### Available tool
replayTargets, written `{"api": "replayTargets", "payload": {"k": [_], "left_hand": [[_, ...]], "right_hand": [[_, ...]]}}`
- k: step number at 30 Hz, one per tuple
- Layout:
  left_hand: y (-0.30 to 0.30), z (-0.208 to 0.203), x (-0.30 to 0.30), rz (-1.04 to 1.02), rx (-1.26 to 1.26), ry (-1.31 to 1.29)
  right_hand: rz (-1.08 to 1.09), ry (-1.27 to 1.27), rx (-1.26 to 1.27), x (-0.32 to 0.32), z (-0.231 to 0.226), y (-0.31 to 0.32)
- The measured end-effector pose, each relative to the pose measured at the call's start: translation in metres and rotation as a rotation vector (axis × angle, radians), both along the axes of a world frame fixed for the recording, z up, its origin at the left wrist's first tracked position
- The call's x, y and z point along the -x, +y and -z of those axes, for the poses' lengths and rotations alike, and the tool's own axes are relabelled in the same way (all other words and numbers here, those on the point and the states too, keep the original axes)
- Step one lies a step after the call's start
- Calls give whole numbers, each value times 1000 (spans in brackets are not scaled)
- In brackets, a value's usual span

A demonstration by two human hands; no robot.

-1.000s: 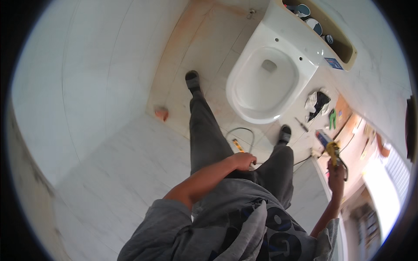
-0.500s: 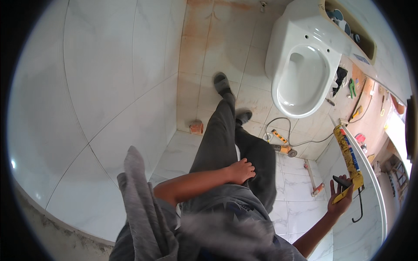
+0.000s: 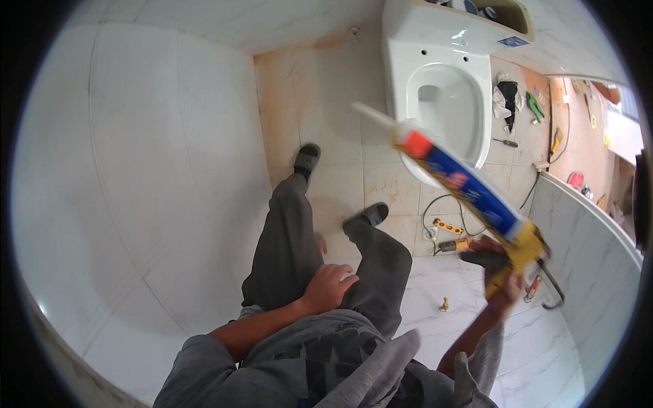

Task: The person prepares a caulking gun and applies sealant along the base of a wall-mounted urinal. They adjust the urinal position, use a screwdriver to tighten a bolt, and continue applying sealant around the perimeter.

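Observation:
My right hand [image 3: 507,294] grips the handle of a yellow caulking gun [image 3: 526,249]. A blue, red and white sealant tube [image 3: 469,194] lies in the gun, its pale nozzle slanting up and left across the front of the white toilet bowl [image 3: 469,102]. From the gun's rear, a dark hooked rod hangs beyond my wrist. Over my lap, my left hand [image 3: 325,289] is closed with curled fingers near my thigh. Something small and pale shows at its fingertips, too little to name.
An angle grinder [image 3: 454,245], an orange level [image 3: 448,227] and a cord lie on the tiles. Green-handled pliers [image 3: 534,107], a screwdriver [image 3: 507,143] and a black bag [image 3: 509,102] are right of the toilet. A low marbled wall [image 3: 578,224] runs along the right.
The caulking gun has swung inward and up, its nozzle now before the toilet. My view has shifted right, and my feet have moved. The left hand stays near my lap.

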State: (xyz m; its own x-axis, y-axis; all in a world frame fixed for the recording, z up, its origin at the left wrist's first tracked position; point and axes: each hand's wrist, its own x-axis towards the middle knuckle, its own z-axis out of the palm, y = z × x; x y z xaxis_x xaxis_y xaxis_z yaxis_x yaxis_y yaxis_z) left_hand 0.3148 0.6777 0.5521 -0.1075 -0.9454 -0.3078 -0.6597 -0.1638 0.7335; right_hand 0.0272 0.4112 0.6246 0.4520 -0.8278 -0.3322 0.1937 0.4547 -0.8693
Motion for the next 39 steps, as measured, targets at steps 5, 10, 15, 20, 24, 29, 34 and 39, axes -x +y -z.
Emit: {"api": "replayTargets", "payload": {"k": [5, 10, 15, 20, 24, 29, 34, 39], "left_hand": [[-94, 104, -117, -402, -164, 134], [-251, 259, -269, -739, -606, 478], [-331, 373, -272, -699, -583, 810], [-376, 479, -257, -578, -478, 677], [-387, 547, -249, -496, -415, 669], [-390, 572, -240, -460, -344, 676], [-385, 578, -235, -494, -313, 824], [-385, 583, -229, -549, -317, 785]], "right_hand": [[-168, 134, -136, -145, 106, 20], [-346, 482, 112, -239, 230, 29], [-402, 608, 1023, -273, 396, 11], [-614, 893, 1151, -278, 498, 4], [-622, 1119, 1084, -302, 541, 19], [-484, 1189, 1098, -314, 559, 36], [-492, 1204, 1112, -313, 569, 38], [-495, 1187, 1088, -314, 568, 36]]}}
